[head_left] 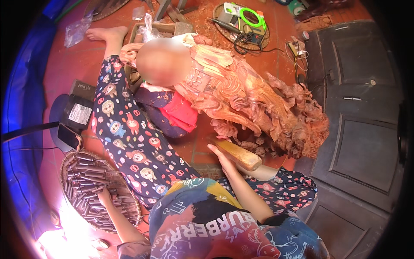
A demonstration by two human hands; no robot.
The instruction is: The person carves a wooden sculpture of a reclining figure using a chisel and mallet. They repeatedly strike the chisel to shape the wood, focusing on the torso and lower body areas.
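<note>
My left hand (105, 197) reaches down into a round woven basket (64, 172) filled with several slim, dark-handled carving chisels (92, 177). Its fingers look curled among the handles; what they pinch, if anything, is too small to tell. In front of my body, my right hand (221, 158) is closed on a thick, pale wooden mallet (239, 154), shaped like a squared bar. Just beyond the mallet lies a large carved wooden statue (235, 93) with flowing robes and intricate openwork at its right end. The statue's head area is blurred.
A wooden crate (183, 28) stands by the statue's head, beside red and dark cloth (179, 112). A tray (263, 41) at the back holds a rotary tool (224, 25) and a green ring (252, 17). Dark panelled doors (362, 99) lie right; a phone (69, 137) rests left.
</note>
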